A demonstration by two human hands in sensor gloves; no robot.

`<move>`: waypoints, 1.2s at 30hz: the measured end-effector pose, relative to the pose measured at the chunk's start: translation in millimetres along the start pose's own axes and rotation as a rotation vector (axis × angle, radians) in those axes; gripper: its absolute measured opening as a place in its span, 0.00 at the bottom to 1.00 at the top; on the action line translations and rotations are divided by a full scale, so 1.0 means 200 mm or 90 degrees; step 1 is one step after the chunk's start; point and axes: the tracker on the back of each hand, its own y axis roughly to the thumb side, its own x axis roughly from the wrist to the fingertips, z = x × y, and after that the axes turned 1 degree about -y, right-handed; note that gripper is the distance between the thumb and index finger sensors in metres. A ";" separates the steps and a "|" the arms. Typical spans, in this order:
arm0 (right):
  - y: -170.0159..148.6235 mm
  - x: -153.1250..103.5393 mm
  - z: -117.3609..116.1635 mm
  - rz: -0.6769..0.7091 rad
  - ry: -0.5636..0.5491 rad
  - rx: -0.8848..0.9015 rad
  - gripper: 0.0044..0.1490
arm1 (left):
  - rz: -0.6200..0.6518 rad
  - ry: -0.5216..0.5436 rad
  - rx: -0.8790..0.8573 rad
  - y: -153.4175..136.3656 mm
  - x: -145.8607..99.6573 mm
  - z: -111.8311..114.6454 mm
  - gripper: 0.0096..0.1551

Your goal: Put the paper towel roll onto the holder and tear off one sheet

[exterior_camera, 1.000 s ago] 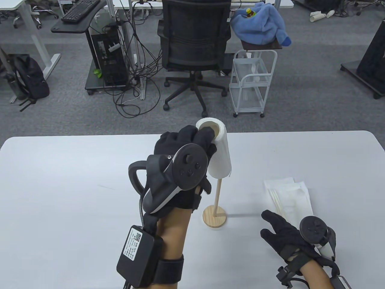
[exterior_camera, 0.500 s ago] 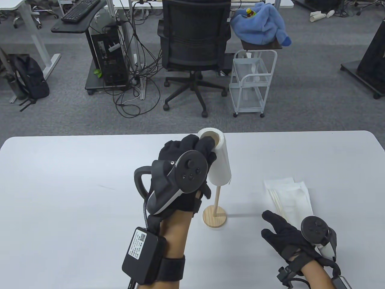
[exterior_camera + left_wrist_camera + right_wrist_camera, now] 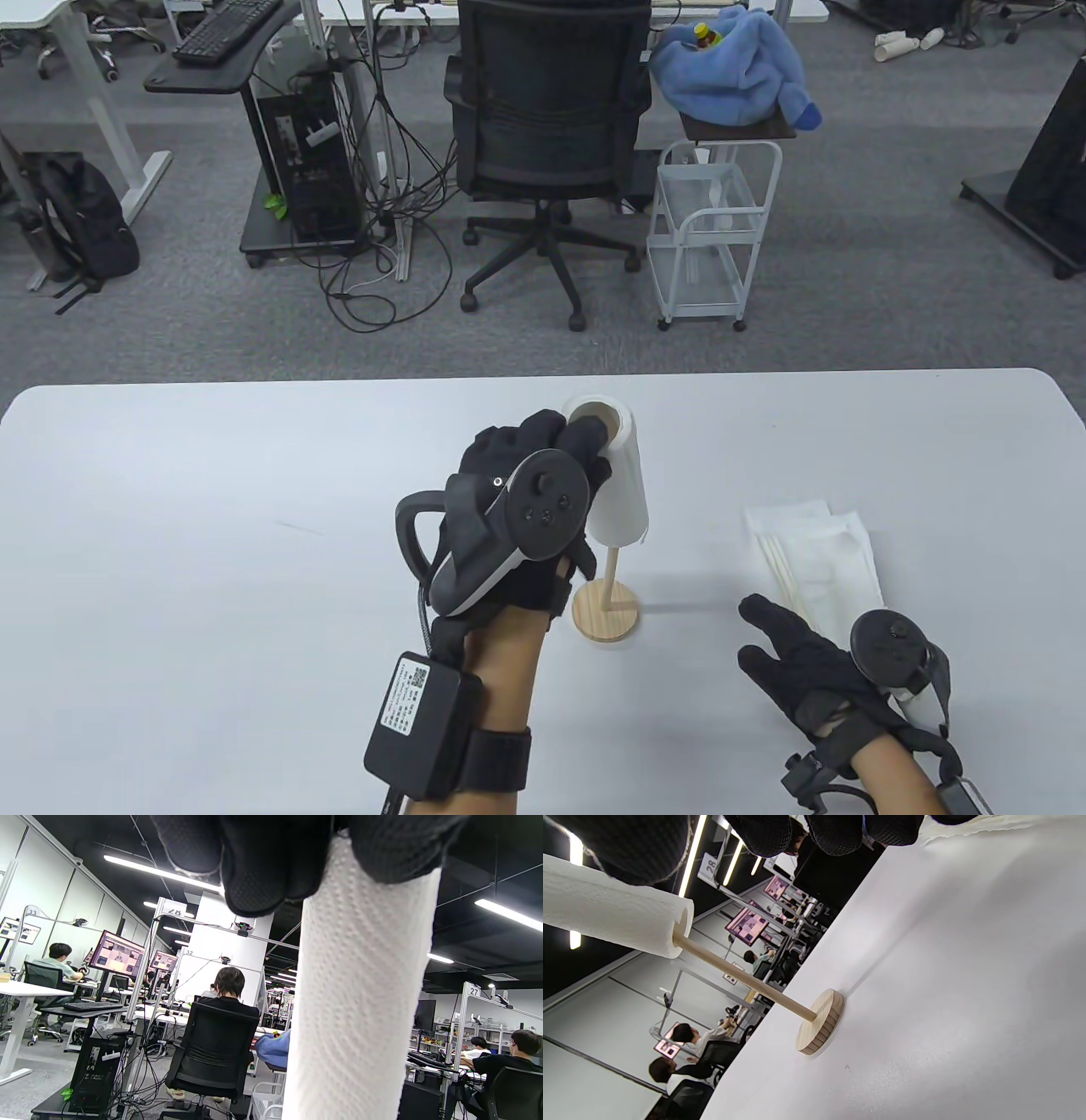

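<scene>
One paper towel roll (image 3: 612, 475) sits partly threaded on the wooden holder (image 3: 606, 604), gripped near its top by the left hand (image 3: 526, 509). Tilting it risks jamming or toppling the unsteadied base. Right hand (image 3: 806, 671) rests nearby, fingers relaxed, holding nothing.

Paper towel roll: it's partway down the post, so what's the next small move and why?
Probably slide it straight down. The left hand grips the paper towel roll near its top, the holder post already enters its core, and bare post shows above the base. The right hand rests on the table, fingers relaxed.
</scene>
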 end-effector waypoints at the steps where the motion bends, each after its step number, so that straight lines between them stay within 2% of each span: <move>1: 0.00 0.00 0.00 0.000 0.004 -0.001 0.47 | 0.000 -0.002 0.003 0.00 0.00 0.01 0.22; 27: -0.02 0.01 -0.01 -0.018 0.012 0.003 0.47 | 0.026 -0.065 0.040 0.00 -0.01 0.33 0.23; 36: -0.02 0.00 0.00 -0.021 0.006 0.013 0.47 | 0.026 -0.102 0.067 0.00 -0.03 0.52 0.22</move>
